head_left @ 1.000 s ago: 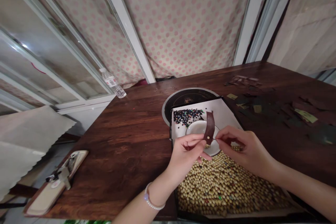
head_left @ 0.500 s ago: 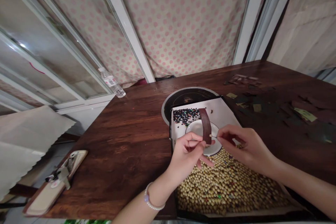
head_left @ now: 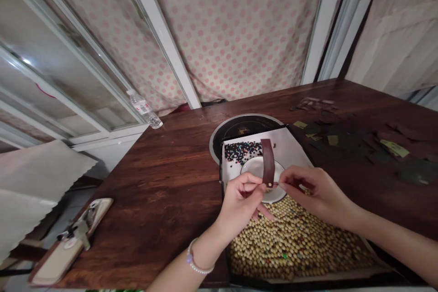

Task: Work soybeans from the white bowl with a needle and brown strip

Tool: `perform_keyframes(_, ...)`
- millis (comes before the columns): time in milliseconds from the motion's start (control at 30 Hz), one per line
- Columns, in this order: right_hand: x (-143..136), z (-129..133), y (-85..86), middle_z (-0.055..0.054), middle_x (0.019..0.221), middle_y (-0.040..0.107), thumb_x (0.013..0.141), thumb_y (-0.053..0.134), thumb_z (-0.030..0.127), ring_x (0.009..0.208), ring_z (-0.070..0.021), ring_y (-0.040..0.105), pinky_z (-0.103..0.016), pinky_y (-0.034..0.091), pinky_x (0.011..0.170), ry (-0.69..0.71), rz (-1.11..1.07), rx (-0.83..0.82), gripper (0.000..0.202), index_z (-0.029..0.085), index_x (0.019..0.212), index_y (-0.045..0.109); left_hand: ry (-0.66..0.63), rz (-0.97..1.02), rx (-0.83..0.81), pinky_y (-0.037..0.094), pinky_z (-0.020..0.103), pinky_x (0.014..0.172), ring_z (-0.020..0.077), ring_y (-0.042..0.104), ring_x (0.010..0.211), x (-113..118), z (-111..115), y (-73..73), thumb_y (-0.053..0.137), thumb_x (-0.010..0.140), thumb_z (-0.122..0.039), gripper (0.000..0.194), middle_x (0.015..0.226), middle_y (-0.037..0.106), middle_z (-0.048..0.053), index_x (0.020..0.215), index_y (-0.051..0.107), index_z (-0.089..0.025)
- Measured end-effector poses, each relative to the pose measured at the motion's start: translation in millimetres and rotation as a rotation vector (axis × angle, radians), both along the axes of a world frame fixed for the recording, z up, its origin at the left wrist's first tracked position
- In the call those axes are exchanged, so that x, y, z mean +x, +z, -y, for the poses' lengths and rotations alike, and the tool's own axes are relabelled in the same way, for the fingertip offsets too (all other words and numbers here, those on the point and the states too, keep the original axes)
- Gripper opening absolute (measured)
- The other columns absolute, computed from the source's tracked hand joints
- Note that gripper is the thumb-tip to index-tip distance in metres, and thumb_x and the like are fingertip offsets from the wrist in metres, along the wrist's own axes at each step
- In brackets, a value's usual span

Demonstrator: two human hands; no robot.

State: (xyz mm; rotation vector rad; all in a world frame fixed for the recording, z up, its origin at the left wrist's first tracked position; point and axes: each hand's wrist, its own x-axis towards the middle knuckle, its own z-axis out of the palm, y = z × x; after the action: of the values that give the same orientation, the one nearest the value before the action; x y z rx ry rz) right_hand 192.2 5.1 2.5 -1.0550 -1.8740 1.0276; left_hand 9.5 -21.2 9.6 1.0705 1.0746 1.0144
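Observation:
My left hand (head_left: 244, 198) pinches the lower end of a dark brown leather-like strip (head_left: 268, 162), which stands up and curves slightly. A small pale bead (head_left: 270, 185) shows at that lower end. Close on the right, my right hand (head_left: 310, 189) has thumb and forefinger pressed together on a thin needle-like piece whose tip is too small to make out. Beneath both hands is a white dark-rimmed plate (head_left: 251, 164) in a tray (head_left: 284, 139). Cream beads (head_left: 290, 242) fill the tray's near part, and black and coloured beads (head_left: 242, 150) lie in its far left corner.
Brown strips (head_left: 315, 104) and scattered dark scraps lie on the table (head_left: 171, 182) at right, with yellowish pieces (head_left: 395, 148) among them. A round black inset (head_left: 222, 134) sits behind the tray. Left are a plastic bottle (head_left: 145, 108) and a board (head_left: 54, 260) with metal items.
My right hand has moved slightly left, closer to the strip. The pale bead now sits lower, near the strip's bottom end. My left hand keeps its pinch on the strip.

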Motion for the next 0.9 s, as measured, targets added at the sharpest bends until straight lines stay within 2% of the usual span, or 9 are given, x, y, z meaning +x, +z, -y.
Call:
perform_keyframes(200,-0.9,-0.7,0.3,0.003,0.061,0.053,0.084,0.052,0.022,0.055,-0.0109,0.043,-0.023,0.033,0.051,0.074,-0.008,-0.042,0.012,0.019,0.076,0.059,0.003,0.006,-0.002,0.026,0.008,0.025,0.0061,0.058,0.030,-0.7,-1.2,-0.8,0.064,0.079,-0.030,0.020,0.056,0.067,-0.004,0.073,0.052,-0.016)
perform_keyframes(300,-0.7,-1.9,0.3,0.003,0.060,0.052,0.084,0.052,0.023,0.055,-0.0107,0.043,-0.023,0.032,0.051,0.015,-0.021,-0.024,0.011,0.019,0.076,0.059,-0.009,0.004,-0.009,0.027,0.008,0.025,0.0048,0.056,0.029,-0.7,-1.6,-0.5,0.064,0.079,-0.030,0.020,0.064,0.071,-0.001,0.074,0.051,-0.016)
perform_keyframes(433,-0.2,-3.0,-0.1,0.003,0.059,0.051,0.083,0.052,0.022,0.054,-0.0106,0.042,-0.023,0.032,0.051,0.057,0.000,-0.029,0.012,0.018,0.076,0.060,-0.006,-0.021,-0.030,0.026,0.008,0.024,0.0038,0.053,0.027,0.0,-1.4,1.6,0.063,0.079,-0.030,0.019,0.072,0.074,0.003,0.077,0.052,-0.015)
perform_keyframes(567,-0.1,-3.6,-0.6,0.003,0.058,0.050,0.083,0.052,0.022,0.054,-0.0106,0.041,-0.023,0.031,0.051,0.020,0.003,-0.010,0.012,0.018,0.075,0.060,-0.008,-0.029,-0.028,0.028,0.008,0.025,0.0023,0.051,0.026,0.2,-1.2,3.7,0.064,0.078,-0.031,0.020,0.080,0.075,0.006,0.076,0.052,-0.015)
perform_keyframes(900,-1.1,-4.0,-0.3,0.002,0.059,0.052,0.084,0.051,0.024,0.054,-0.0110,0.042,-0.023,0.032,0.051,0.052,0.015,-0.023,0.014,0.017,0.074,0.060,-0.017,-0.035,-0.025,0.030,0.008,0.025,0.0017,0.049,0.025,-1.4,-3.2,2.0,0.065,0.077,-0.032,0.021,0.077,0.075,0.006,0.077,0.053,-0.015)
